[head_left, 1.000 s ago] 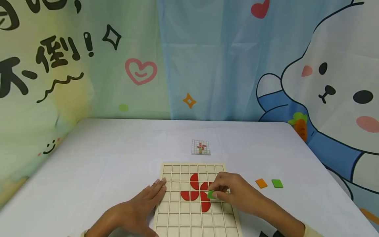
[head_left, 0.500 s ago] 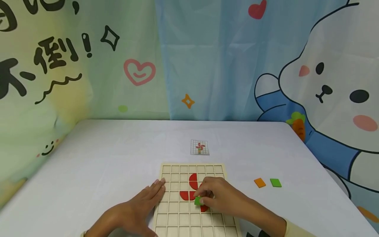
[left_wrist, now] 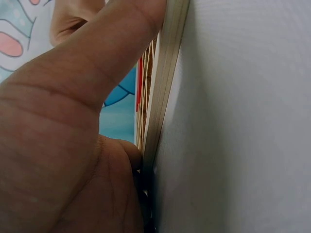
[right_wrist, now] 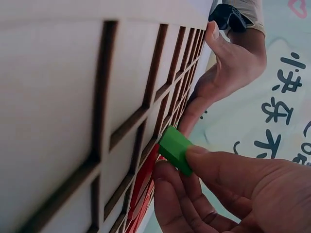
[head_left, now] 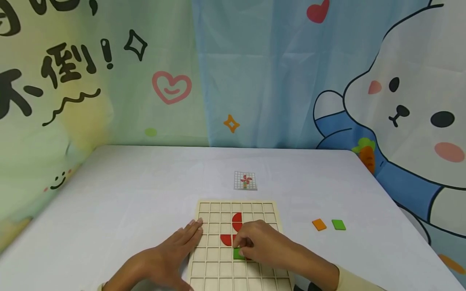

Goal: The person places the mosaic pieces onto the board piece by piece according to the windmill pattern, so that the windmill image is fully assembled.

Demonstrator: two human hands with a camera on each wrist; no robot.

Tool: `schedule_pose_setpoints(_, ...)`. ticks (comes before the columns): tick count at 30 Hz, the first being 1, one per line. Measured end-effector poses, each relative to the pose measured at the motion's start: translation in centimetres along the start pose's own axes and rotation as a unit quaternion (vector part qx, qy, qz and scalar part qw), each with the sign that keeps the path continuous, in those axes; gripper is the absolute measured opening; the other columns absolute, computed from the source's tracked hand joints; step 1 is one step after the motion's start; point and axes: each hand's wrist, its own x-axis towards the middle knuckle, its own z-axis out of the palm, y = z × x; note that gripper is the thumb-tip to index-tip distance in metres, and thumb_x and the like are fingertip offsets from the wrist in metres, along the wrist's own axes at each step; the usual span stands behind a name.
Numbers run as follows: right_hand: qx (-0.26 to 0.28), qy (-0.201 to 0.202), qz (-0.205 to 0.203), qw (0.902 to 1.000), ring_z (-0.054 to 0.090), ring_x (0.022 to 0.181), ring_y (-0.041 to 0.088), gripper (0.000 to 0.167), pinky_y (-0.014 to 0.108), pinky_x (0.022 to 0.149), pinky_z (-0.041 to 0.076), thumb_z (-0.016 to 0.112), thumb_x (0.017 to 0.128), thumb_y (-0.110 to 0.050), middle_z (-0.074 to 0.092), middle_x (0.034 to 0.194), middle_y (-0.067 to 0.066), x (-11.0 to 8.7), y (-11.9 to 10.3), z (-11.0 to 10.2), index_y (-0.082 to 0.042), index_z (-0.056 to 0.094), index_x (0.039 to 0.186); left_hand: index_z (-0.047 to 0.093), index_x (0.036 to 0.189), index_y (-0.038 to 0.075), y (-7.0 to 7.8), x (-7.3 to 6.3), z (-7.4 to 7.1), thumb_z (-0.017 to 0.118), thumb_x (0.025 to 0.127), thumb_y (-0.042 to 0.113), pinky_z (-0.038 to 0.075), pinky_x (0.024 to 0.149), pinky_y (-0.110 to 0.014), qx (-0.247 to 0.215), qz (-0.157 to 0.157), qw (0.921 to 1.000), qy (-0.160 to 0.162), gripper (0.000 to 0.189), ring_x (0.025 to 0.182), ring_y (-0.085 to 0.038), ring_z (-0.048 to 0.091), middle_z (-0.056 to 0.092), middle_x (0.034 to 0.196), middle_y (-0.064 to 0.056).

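Observation:
My right hand (head_left: 263,244) pinches a small green square tile (right_wrist: 175,148) between thumb and fingers. In the head view the tile is over a cell of the wooden grid board (head_left: 218,268), just below the red pieces. The right wrist view shows one edge of it at the grid lines; whether it sits flat in the cell I cannot tell. Red rounded tiles (head_left: 225,240) lie in cells on the board, some hidden behind my right hand. My left hand (head_left: 171,254) rests against the board's left edge, fingers straight, thumb near the lower left.
Behind the board lies a small card (head_left: 245,180) printed with a red flower-like pattern on a grid. To the right, an orange tile (head_left: 319,224) and another green tile (head_left: 338,224) lie on the white table (head_left: 145,194). A printed curtain (head_left: 240,72) hangs behind.
My right hand has carried the green tile left and toward me, from over the red pieces down to the cell below them. My left hand has stayed in place.

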Motion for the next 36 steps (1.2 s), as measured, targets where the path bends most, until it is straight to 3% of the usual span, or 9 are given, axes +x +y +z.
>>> schedule_pose_setpoints(13, -0.052, -0.028, 0.01, 0.9982, 0.056, 0.084, -0.001, 0.017, 0.02, 0.072, 0.049, 0.069, 0.089, -0.003, 0.066, 0.091, -0.012, 0.3, -0.2, -0.2, -0.009, 0.077, 0.103, 0.01, 0.156, 0.005, -0.1, 0.1, 0.0, 0.081, 0.065, 0.062, 0.009, 0.115, -0.052, -0.008, -0.013, 0.9999, -0.007, 0.128, 0.147, -0.023, -0.008, -0.006, 0.163, -0.004)
schedule_pose_setpoints(20, -0.078, -0.042, -0.011, 0.996, 0.056, 0.088, -0.001, 0.02, 0.024, 0.08, 0.049, 0.067, 0.09, -0.002, 0.065, 0.096, -0.013, 0.2, -0.1, -0.4, -0.011, 0.076, 0.105, 0.01, 0.156, 0.005, 0.1, 0.0, -0.1, 0.08, 0.066, 0.063, 0.01, 0.115, -0.053, -0.006, -0.011, 0.9999, -0.006, 0.128, 0.147, -0.024, -0.007, -0.005, 0.163, -0.005)
schedule_pose_setpoints(29, -0.057, -0.05, 0.0, 0.9971, 0.055, 0.082, -0.001, 0.022, 0.021, 0.074, 0.05, 0.064, 0.094, -0.005, 0.067, 0.097, -0.01, 0.0, 0.0, -0.9, -0.009, 0.073, 0.113, 0.011, 0.156, 0.005, 0.0, 0.0, -0.2, 0.079, 0.066, 0.064, 0.01, 0.116, -0.051, 0.002, -0.013, 0.9999, -0.007, 0.128, 0.147, -0.023, -0.007, -0.006, 0.163, -0.004)
schedule_pose_setpoints(36, -0.07, -0.073, -0.024, 0.9945, 0.057, 0.093, -0.003, 0.022, 0.026, 0.088, 0.048, 0.066, 0.092, -0.004, 0.067, 0.101, -0.017, -0.1, 0.4, -1.1, -0.015, 0.075, 0.108, 0.011, 0.156, 0.003, 0.1, 0.0, -0.1, 0.079, 0.066, 0.064, 0.01, 0.115, -0.053, -0.006, -0.004, 1.0, -0.005, 0.128, 0.147, -0.025, -0.006, -0.005, 0.163, -0.006)
